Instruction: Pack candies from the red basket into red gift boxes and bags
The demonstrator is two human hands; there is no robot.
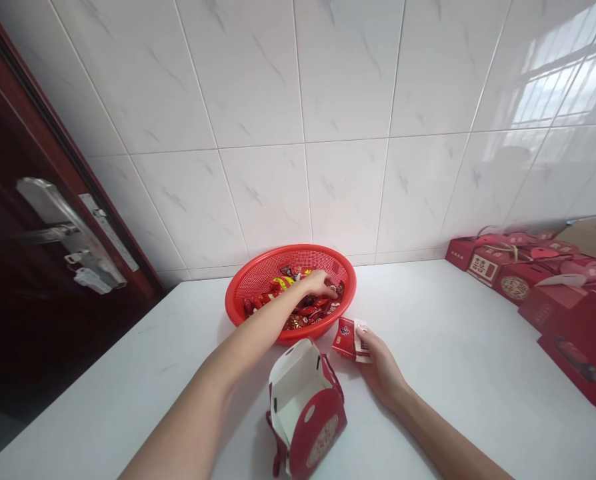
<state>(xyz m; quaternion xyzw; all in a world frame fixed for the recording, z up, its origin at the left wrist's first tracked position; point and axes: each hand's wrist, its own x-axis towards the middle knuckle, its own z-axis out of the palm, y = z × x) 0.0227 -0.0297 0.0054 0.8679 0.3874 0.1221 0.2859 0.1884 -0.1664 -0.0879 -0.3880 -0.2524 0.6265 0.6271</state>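
1. In the centre of the frame, we see a red mesh basket [232, 297] of wrapped sweets [323, 308]; the forearm hides part of them.
2. The left hand [322, 285] reaches into the basket. Its fingertips sink among the wrappers, so we cannot tell whether it grasps anything.
3. Right of centre, just beside the basket, the right hand [378, 363] pinches red-and-white packets [345, 339]; their exact number is unclear.
4. At bottom centre stands an open red box [308, 437], its inner floor hard to make out.
5. Red boxes [543, 307] are cut off at the right edge, a dark door [8, 167] at the left.
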